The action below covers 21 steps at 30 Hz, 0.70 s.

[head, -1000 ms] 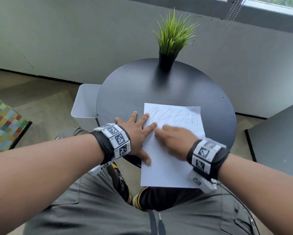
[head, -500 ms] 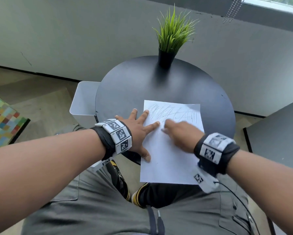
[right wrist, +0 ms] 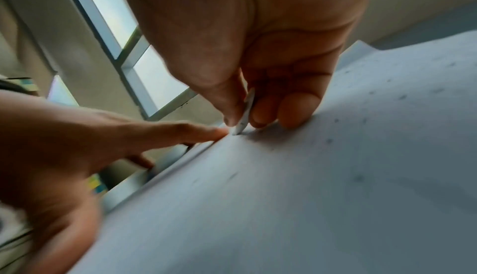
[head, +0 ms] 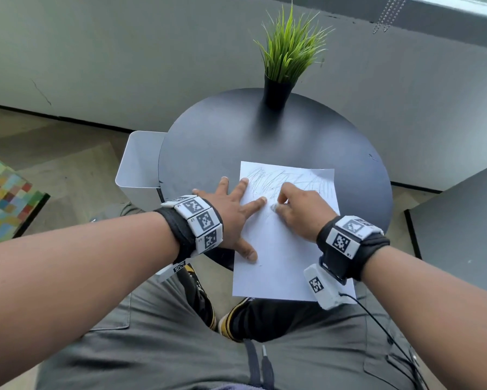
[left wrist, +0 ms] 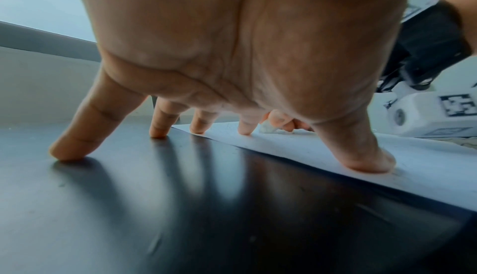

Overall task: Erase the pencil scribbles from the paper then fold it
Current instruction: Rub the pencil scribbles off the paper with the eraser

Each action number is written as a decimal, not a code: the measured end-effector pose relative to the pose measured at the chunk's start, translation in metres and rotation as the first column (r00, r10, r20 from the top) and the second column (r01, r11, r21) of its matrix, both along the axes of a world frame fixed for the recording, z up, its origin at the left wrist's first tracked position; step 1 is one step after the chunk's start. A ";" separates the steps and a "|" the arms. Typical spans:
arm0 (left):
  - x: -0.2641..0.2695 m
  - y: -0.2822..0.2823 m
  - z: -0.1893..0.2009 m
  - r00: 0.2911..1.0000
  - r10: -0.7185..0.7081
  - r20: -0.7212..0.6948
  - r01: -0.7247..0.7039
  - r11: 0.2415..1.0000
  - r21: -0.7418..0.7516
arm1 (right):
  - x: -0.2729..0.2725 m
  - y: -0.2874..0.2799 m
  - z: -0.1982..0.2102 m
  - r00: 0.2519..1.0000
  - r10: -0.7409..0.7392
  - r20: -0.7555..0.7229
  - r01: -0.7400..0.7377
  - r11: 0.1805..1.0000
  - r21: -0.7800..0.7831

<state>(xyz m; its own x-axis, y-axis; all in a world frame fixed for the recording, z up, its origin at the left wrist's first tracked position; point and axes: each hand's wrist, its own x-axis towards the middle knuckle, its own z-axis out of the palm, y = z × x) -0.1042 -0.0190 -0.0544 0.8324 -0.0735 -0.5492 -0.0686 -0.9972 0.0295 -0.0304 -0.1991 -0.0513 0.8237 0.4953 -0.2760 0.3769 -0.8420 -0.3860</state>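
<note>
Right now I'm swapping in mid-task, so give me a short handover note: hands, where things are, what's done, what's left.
Left hand: open, spread flat, thumb and two fingers pinning the paper's left edge, the other fingers on the round black table.
Right hand: pinches a small white eraser, its tip on the sheet near the left index finger.
Paper: lies flat, its near end overhanging the table edge.
Done: little, it seems; pencil scribbles still cover the far part.
Left: finish erasing, then fold.
</note>
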 end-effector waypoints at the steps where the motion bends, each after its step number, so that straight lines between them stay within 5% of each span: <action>1: 0.000 -0.001 0.001 1.000 0.001 -0.002 -0.001 1.000 0.002 | 0.004 0.000 0.003 0.999 -0.045 0.016 0.045 0.999 0.012; 3: 0.000 -0.001 0.001 1.000 -0.005 -0.002 0.005 1.000 0.016 | -0.001 0.003 0.004 0.998 -0.055 -0.009 0.055 0.998 0.015; 7: 0.001 -0.003 0.001 1.000 -0.022 0.007 0.022 0.999 0.037 | -0.046 0.011 0.005 0.954 0.288 -0.086 -0.291 0.956 -0.032; 12: 0.003 -0.006 0.004 1.000 -0.029 0.007 0.028 0.997 0.067 | 0.003 0.007 0.006 1.000 0.019 0.021 -0.018 0.998 -0.058; 17: 0.004 -0.009 0.006 1.000 -0.028 -0.014 0.029 0.997 0.078 | -0.046 0.009 0.003 0.909 0.411 -0.069 -0.414 0.909 -0.049; 21: 0.003 -0.008 0.005 1.000 -0.022 -0.001 0.022 0.997 0.075 | 0.003 0.004 0.003 0.990 0.133 0.042 -0.129 0.988 -0.082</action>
